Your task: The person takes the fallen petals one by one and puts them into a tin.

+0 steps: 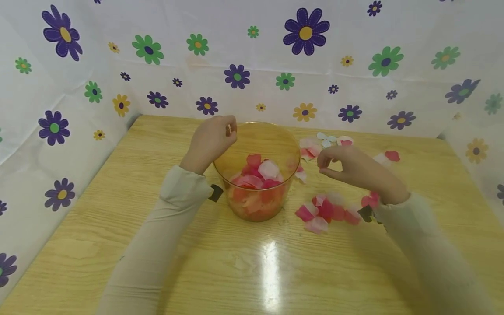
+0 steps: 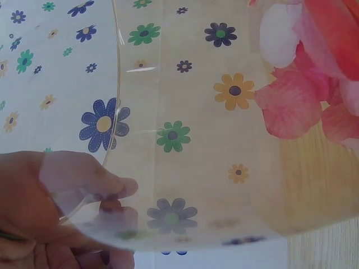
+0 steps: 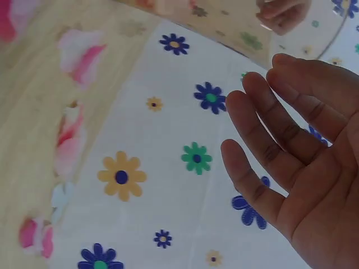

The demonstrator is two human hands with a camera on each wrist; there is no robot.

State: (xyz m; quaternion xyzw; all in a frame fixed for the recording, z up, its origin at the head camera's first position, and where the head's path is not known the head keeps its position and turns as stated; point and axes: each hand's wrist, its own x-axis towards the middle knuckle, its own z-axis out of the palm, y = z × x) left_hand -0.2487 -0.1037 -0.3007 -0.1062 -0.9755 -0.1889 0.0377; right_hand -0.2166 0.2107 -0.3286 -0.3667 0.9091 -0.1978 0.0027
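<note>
A clear amber-tinted plastic bucket [image 1: 257,144] stands on the table, with pink, red and pale artificial flower petals [image 1: 253,181] heaped inside. My left hand [image 1: 210,140] is at the bucket's left rim, fingers loosely bent. In the left wrist view that hand [image 2: 78,202] shows partly through the clear wall, with no petal visible in its fingers. To the right of the bucket, my right hand [image 1: 352,168] hovers over the table beside scattered petals. The right wrist view shows its fingers [image 3: 269,134] spread and slightly bent, the palm bare.
A cluster of loose petals [image 1: 324,212] lies on the wooden table [image 1: 220,271] right of the bucket. More petals [image 1: 309,148] lie behind it, near a pale blue flower piece [image 1: 327,139]. White flower-printed cloth [image 1: 173,57] hangs along the back and sides.
</note>
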